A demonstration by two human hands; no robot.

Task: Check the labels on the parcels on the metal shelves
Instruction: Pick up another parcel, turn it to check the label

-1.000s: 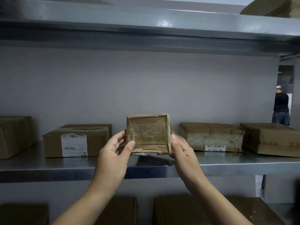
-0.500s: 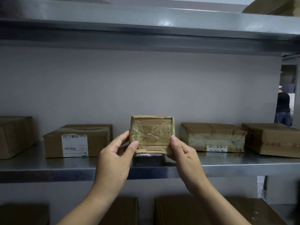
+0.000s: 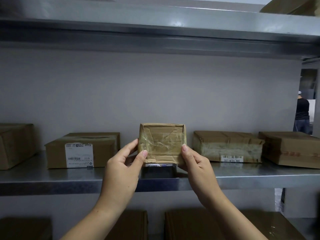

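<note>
A small brown taped parcel (image 3: 162,144) stands tilted up on the middle metal shelf (image 3: 52,177), its taped face toward me. My left hand (image 3: 123,168) grips its left edge with thumb in front. My right hand (image 3: 195,163) grips its right edge the same way. A strip of white label (image 3: 160,165) shows along the parcel's bottom edge. To the left sits a brown box with a white label (image 3: 78,157). To the right lies a flat taped parcel (image 3: 228,146) with a barcode sticker (image 3: 232,158).
More brown boxes sit at the far left (image 3: 15,144) and far right (image 3: 292,148) of the shelf, and several on the shelf below (image 3: 199,226). An upper shelf (image 3: 155,23) hangs overhead. A person in black (image 3: 302,113) stands beyond the shelving at right.
The parcel has moved slightly to the right and settled lower toward the shelf, turning more squarely toward me. Both hands keep their grip on its edges.
</note>
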